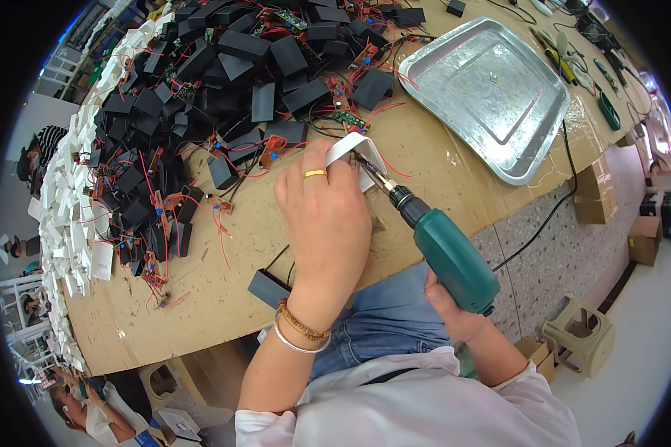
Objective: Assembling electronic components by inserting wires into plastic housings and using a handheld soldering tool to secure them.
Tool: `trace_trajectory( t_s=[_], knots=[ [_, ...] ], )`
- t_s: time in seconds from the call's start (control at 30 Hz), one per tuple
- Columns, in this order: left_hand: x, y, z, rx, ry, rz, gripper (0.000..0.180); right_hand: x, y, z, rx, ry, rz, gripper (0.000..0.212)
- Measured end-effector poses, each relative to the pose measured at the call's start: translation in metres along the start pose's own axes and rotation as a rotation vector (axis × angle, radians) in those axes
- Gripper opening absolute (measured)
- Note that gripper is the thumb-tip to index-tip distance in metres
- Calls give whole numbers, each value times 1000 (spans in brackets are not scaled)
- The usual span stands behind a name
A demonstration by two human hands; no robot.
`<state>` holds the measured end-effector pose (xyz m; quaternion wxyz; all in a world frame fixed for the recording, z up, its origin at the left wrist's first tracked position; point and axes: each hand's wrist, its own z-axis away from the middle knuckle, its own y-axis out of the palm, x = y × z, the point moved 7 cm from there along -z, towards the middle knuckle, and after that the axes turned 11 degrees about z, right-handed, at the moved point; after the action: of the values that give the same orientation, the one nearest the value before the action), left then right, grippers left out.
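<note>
At the tip of the left hand (324,208), pinched in its grip, is a white casing (356,144): probably light, stiffish, kinda slick, so grab its sides. Right hand (449,307) grips the green power screwdriver (455,257).

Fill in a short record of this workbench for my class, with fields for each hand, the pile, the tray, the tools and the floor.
Left hand: holds a white piece
Right hand: grips a green power screwdriver, its tip at the white piece; contact unclear
Pile: black boxes and small circuit boards on the table
Left edge: many white parts
Tray: metal, right of the pile
Tools: pliers beyond the tray
Floor: beige stool, cardboard box
</note>
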<state>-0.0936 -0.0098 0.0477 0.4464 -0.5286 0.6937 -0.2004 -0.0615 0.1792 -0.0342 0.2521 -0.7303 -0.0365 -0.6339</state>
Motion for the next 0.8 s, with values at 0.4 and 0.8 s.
trace_trajectory(
  t_s=[0.4,0.8],
  knots=[
    [0,2,1,4,23,2,13,4,-2,-2,13,-13,49,42],
    [-1,1,1,12,30,1,13,-3,-8,-3,2,27,44,42]
  ],
)
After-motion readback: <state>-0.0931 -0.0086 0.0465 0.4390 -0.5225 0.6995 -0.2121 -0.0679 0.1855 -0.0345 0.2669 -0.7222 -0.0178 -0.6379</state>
